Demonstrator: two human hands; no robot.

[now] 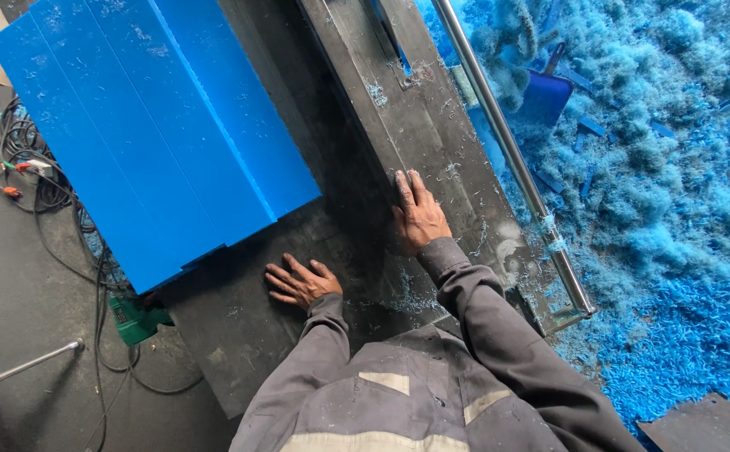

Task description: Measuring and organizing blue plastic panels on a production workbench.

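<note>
My left hand [300, 283] lies flat with fingers spread on the dark metal machine table [239, 326], just below the near corner of a stack of large blue plastic boards [156, 125]. My right hand [419, 213] rests palm down, fingers together, on the raised dark metal bed [415, 117] to the right of the boards. Neither hand holds anything. Grey work sleeves cover both arms.
A shiny steel rail [511, 155] runs along the bed's right side. Beyond it lies a deep heap of blue plastic shavings [675, 209] with a blue dustpan [545, 96]. Black cables [47, 201] and a green power tool [135, 318] lie on the floor at left.
</note>
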